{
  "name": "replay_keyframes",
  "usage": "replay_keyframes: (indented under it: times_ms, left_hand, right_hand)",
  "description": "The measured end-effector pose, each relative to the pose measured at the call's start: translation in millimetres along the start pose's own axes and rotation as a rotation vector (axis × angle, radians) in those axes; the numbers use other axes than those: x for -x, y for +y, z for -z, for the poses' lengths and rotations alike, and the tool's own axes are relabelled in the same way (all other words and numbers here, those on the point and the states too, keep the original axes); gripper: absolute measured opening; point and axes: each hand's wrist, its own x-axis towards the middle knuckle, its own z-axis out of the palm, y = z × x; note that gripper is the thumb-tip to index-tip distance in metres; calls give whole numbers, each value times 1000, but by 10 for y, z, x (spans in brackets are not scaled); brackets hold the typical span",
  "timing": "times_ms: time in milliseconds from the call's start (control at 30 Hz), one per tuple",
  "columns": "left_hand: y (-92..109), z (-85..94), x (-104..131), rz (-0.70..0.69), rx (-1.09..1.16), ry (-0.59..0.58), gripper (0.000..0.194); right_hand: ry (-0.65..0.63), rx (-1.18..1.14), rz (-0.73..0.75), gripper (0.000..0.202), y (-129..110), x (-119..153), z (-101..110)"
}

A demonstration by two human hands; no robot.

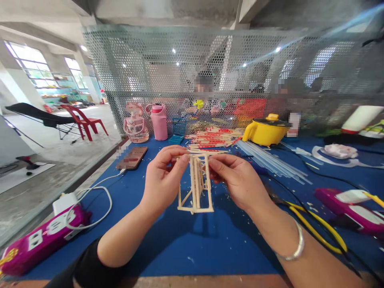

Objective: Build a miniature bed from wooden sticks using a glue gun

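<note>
A small open frame of pale wooden sticks [196, 192] is held above the blue tabletop [168, 248], its shadow falling below it. My left hand [168, 170] pinches the frame's upper left part between thumb and fingers. On the other side my right hand [232, 174] grips its upper right part, with the fingertips partly hidden behind the sticks. Just beyond the hands lies a heap of loose wooden sticks [214, 137], many with red paper on them. Clear glue sticks [273, 160] lie in a bundle past my right hand.
Pliers with yellow handles [322, 228] lie by my right forearm. Purple power strips [45, 238] sit at both sides. A phone [132, 157] charges at left. Pink bottles [159, 122], a blue rack [178, 130] and a yellow pot [267, 131] stand before a perforated metal screen [162, 60].
</note>
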Motion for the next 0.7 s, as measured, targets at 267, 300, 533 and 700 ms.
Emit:
replay_keyframes:
  times_ms: [267,300,533,700]
  left_hand:
    - [9,-32,37,23,79,-49,15]
    - [13,-34,35,53,119,-56,16]
    - [107,-21,44,211,351,-134,22]
    - [203,-16,70,188,309,-204,43]
  right_hand:
    - [-43,-296,-161,14,-23,95,-131]
    - [-39,-323,-184,14,-30,104,-141]
    - [-64,-427,-245,16,-38,126,-164]
    - [-107,-439,-237,11,-69,152,-166]
